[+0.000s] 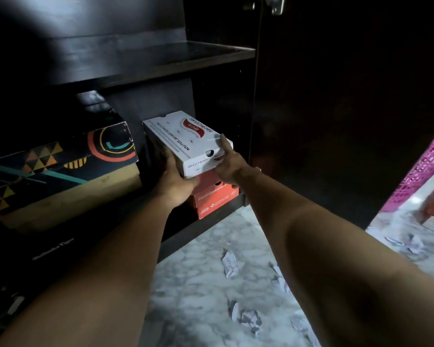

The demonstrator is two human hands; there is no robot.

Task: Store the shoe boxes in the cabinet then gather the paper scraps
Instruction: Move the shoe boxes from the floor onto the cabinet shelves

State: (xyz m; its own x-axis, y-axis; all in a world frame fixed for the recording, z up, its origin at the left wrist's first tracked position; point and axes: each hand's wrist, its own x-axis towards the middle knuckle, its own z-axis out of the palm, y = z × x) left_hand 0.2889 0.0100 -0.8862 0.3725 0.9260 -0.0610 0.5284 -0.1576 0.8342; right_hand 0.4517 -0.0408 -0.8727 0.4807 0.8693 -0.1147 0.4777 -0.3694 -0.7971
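1. Hands clamp a white shoe box (186, 141) from both sides: left hand (174, 180) on its left edge, right hand (229, 164) on its near right corner.
2. White shoe box sits atop an orange shoe box (212, 199) inside the dark cabinet (148, 63), under the shelf.
3. Patterned black box (60, 161) lies just left.
4. Paper scraps (229, 264) litter the marble floor (198, 284).
5. Pink basket (426, 169) stands at right.
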